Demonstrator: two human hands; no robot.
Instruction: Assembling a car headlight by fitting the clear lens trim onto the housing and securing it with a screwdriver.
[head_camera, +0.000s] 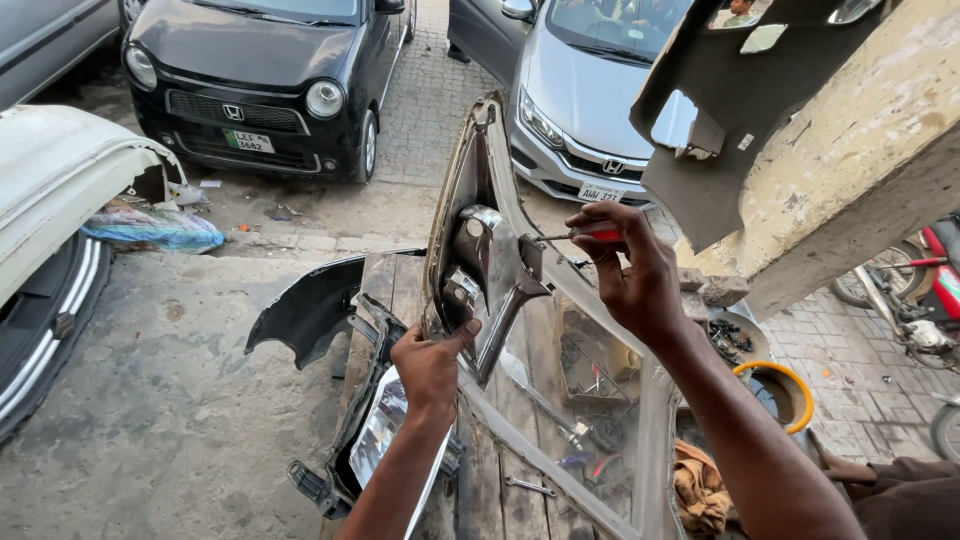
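Head view, looking down at a wooden bench (400, 285) outdoors. Left hand (430, 365) near 6 o'clock of frame, fingers closed on the lower edge of a headlight housing (480, 250), thumb pressed against its chromed reflector. Housing stands upright on edge at frame centre, top corner pointing to 12 o'clock.

Right hand (625, 270) at 3 o'clock of the housing, fingers clamped round a red-handled screwdriver (580, 234). Shaft runs toward 9 o'clock; tip meets the back of the housing. Exact contact point too small to tell.

Second headlight (385, 425) lies flat on the bench at 7 o'clock, just beside the left forearm. Black bumper piece (305, 305) at 9 o'clock of the housing, on the bench's far edge. Glass pane in a pale frame (600, 400) at 5 o'clock, small tools visible beneath it. Orange rag (700, 490) at 5 o'clock, near the right forearm. Yellow-rimmed tub (790, 385) at 4 o'clock.

Black car (260, 70) at 11 o'clock, silver car (580, 90) at 1 o'clock, both parked on paving, well apart from the bench. Motorbike (925, 290) at 3 o'clock edge.
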